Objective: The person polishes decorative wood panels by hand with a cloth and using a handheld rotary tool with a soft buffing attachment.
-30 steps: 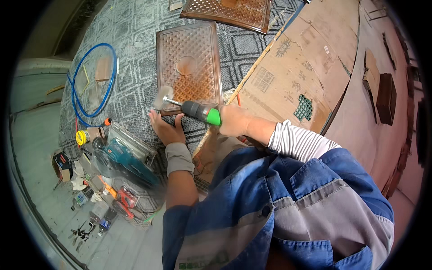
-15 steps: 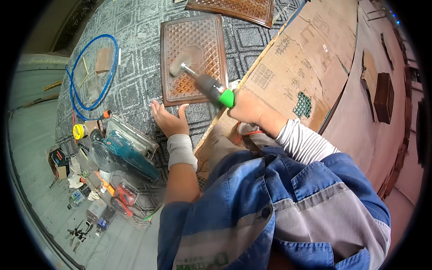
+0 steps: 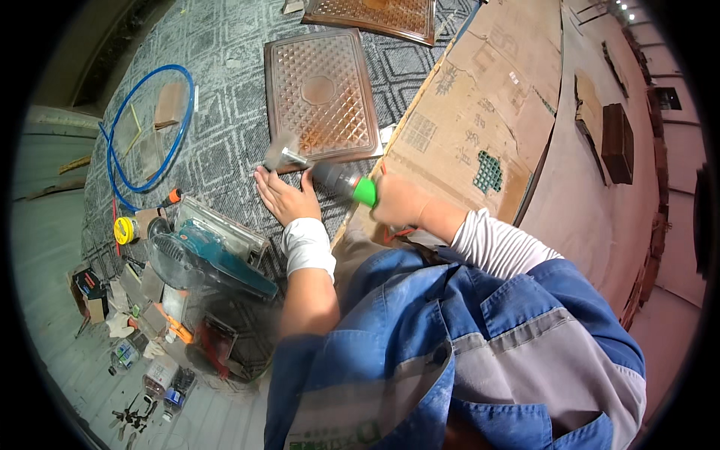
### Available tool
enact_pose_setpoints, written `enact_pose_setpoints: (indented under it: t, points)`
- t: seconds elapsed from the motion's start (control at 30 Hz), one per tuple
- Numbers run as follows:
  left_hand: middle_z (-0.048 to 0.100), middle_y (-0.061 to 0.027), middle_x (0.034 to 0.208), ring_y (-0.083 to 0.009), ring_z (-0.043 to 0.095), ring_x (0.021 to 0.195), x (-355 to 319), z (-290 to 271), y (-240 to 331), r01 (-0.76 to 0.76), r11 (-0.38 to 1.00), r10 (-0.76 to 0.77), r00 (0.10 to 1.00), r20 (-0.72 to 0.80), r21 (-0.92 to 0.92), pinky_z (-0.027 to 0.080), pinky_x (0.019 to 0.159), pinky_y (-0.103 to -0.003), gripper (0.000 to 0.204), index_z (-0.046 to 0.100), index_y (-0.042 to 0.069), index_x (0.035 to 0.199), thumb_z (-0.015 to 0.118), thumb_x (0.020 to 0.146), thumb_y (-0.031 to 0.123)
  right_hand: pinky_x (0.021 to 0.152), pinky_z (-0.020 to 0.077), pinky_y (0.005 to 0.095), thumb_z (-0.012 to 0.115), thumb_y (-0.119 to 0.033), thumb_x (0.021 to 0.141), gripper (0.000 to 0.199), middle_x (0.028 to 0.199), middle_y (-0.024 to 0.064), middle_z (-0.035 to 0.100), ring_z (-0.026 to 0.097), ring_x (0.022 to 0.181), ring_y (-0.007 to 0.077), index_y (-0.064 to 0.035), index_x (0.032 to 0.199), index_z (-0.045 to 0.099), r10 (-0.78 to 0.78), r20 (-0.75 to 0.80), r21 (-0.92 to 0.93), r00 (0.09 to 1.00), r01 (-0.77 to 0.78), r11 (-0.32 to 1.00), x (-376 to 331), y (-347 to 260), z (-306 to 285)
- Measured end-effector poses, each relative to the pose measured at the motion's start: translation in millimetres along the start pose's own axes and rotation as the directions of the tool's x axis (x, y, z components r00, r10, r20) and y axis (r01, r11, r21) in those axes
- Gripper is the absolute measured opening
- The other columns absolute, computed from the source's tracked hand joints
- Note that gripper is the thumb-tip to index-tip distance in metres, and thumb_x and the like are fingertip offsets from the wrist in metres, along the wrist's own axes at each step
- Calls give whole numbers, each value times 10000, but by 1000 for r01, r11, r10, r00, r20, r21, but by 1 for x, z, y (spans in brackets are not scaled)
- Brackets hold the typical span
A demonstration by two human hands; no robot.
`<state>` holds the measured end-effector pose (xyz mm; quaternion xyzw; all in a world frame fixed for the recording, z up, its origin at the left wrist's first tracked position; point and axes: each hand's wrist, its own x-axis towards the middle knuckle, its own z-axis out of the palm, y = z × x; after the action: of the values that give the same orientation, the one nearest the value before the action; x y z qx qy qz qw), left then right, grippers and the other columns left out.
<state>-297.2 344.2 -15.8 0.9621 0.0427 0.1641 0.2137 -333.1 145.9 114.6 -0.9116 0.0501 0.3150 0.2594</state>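
Observation:
My right hand (image 3: 405, 199) is closed around a power drill (image 3: 341, 180) with a green body and a black chuck. A round pad (image 3: 279, 150) on a metal shank sticks out of its front, smeared by motion. The pad is at the near left corner of a brown panel (image 3: 337, 112) with a diamond-patterned face and a round medallion in the middle. Just below that corner lies my left hand (image 3: 289, 196), its fingers stretched out beside the pad; whether the fingertips touch the panel's edge I cannot tell.
A second brown panel (image 3: 375, 21) lies beyond. Patterned grey cloth (image 3: 225, 97) covers the table, with flattened cardboard (image 3: 450, 135) to the right. At left are a coiled blue hose (image 3: 192, 97), a teal power tool (image 3: 210, 259), a yellow tape roll (image 3: 124, 230) and several bottles (image 3: 159, 375).
The drill has come nearer and to the left, its pad passing from the panel's middle to its near left corner. My left hand has shifted slightly, with the pad now close to its fingers.

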Motion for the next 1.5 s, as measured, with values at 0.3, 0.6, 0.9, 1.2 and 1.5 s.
enact_pose_setpoints:
  t: [0.3,0.6,0.9,1.2,1.5]
  points:
    - [397,-262,1534,-378,324,1472,4,-5,7,11,999,-12,1000,-28,-37,261,1227,-485,822,442,-75,1329,739,854,526,779,559,452,704,-165,694,358,860,302,693,705,879,417,63,966,657,60,-68,132,996,-51,990,8,22,2]
    - [384,-245,1552,-363,303,1487,6,-10,10,45,999,-45,999,23,-9,266,1223,-465,820,424,-65,1344,738,860,518,708,571,468,718,-164,698,338,775,279,692,695,758,458,48,958,677,144,-86,215,986,-123,969,6,28,-28]
    - [395,-222,1555,-360,308,1482,3,-6,5,27,999,-28,999,-18,-45,272,1209,-481,821,419,-31,1350,750,847,528,759,563,470,704,-146,738,373,879,309,692,708,852,441,54,1046,643,209,-158,209,965,-174,962,4,36,-16]
    - [398,-210,1554,-347,312,1485,5,-10,11,45,999,-45,999,23,-3,280,1214,-463,837,421,-51,1354,727,855,547,804,552,450,654,-153,733,336,970,260,717,708,949,405,3,1030,678,170,-125,167,978,-148,975,11,36,-3]
    - [397,-205,1554,-349,333,1472,5,-11,14,39,999,-40,999,24,29,307,1202,-460,826,415,-55,1356,702,872,550,686,576,420,671,-164,745,304,809,242,711,730,768,376,36,974,686,164,-220,171,962,-127,977,37,66,-51]
